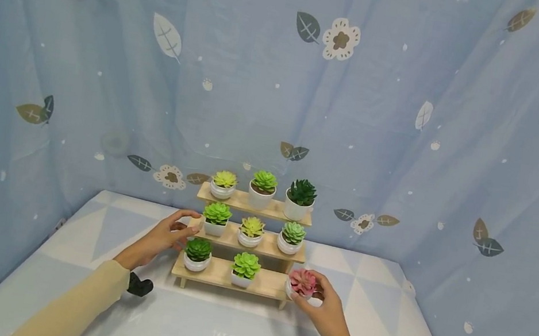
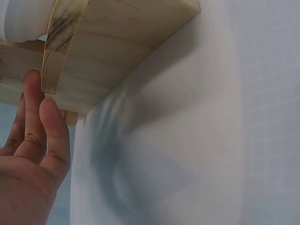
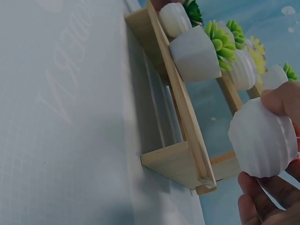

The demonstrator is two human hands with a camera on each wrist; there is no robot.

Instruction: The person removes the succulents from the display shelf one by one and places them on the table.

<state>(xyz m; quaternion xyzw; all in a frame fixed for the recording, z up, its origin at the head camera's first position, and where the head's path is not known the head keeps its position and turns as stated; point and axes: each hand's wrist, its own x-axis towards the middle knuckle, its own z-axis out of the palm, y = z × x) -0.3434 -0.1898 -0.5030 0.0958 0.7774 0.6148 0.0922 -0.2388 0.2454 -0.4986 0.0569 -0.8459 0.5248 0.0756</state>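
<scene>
1. Currently, head: right hand [image 1: 327, 307] pinches pink succulent [image 1: 302, 281] by its white pot, at bottom-tier right end of wooden stand [image 1: 267, 285]. Rosette faces up, axis near upright. Left hand [image 1: 159, 240] at middle-tier left end, thumb and fingers apart; contact unclear.
2. Left wrist: fingers nearly straight at a board edge, grip can't be confirmed. Shelf pot [image 2: 26, 21] cut off top left.
3. Right wrist: held pot's base faces camera; rosette mostly hidden behind.
</scene>
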